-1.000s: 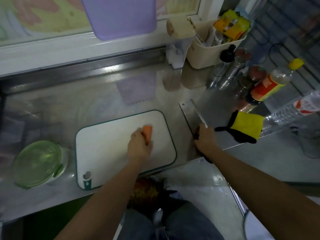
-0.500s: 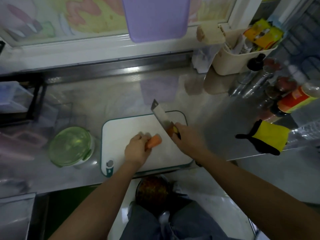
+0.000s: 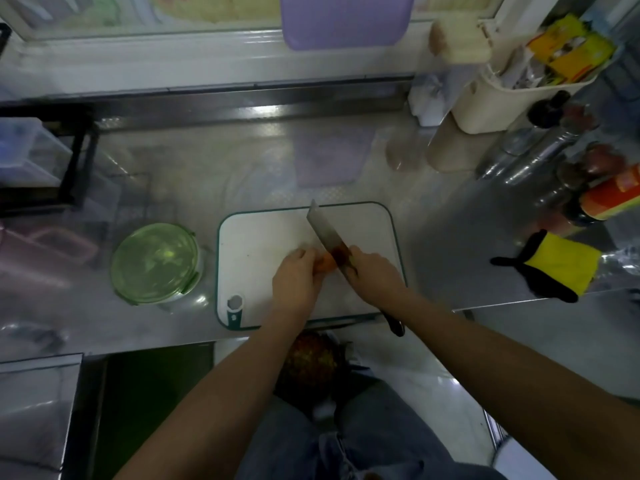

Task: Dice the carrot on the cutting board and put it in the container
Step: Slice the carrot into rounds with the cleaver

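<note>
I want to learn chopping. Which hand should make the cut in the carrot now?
The right hand. It grips the knife, whose blade lies right at the carrot. The left hand holds the carrot on the cutting board, so it is busy.

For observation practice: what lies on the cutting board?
A carrot, gripped by the left hand; the right hand holds a knife at it. Hands hide most of it.
</note>
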